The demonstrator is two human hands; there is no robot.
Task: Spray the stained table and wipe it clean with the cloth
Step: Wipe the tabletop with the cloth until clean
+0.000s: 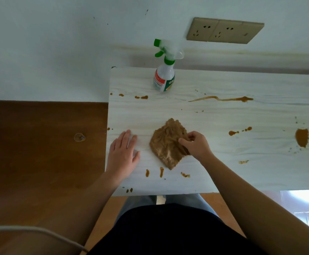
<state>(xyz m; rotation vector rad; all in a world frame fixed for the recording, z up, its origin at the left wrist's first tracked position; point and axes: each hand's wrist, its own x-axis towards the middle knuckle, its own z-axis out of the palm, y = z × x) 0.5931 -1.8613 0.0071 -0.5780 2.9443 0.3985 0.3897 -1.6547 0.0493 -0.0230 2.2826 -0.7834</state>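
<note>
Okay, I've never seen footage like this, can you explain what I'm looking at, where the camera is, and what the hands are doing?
There is no machine here. The single picture comes from a camera worn on a person's head, looking forward and down, so both arms reach in from the bottom edge.

In front of the person is a pale wood-grain table standing against a wall. Brown stains are spattered over it: a large blot at the right, a long streak farther back, small drops near the front edge.

A spray bottle with a green trigger stands upright at the back of the table, untouched.

A brown cloth lies crumpled near the middle. The right hand pinches its right edge. The left hand lies flat and open on the table beside the cloth, not touching it.

A darker brown surface sits to the left.
</note>
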